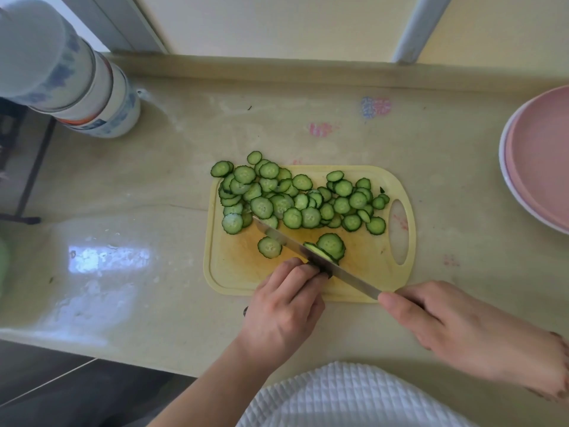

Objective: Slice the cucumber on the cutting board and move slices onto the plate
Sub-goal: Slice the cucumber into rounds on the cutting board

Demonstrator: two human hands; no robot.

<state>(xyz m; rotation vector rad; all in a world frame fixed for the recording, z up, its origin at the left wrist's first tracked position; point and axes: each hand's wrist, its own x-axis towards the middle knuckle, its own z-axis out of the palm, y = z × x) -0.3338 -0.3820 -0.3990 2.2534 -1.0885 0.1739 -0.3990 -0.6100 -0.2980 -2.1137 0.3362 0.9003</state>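
Nearly all sliced: heap of slices (295,198) on cutting board (234,272). Only a stub of cucumber (323,257) left, pinched by left hand (283,312) fingers. Right hand (431,318) curled around knife (308,251). Plate (535,167) without slices yet, well apart on tabletop (154,186).

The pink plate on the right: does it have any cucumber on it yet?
Empty as far as shown: the pink plate shows bare pink inside, partly cut off by the frame. The slices all lie on or beside the cutting board.

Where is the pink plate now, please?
In the head view, the pink plate lies on the counter at the right edge, beyond the cutting board.
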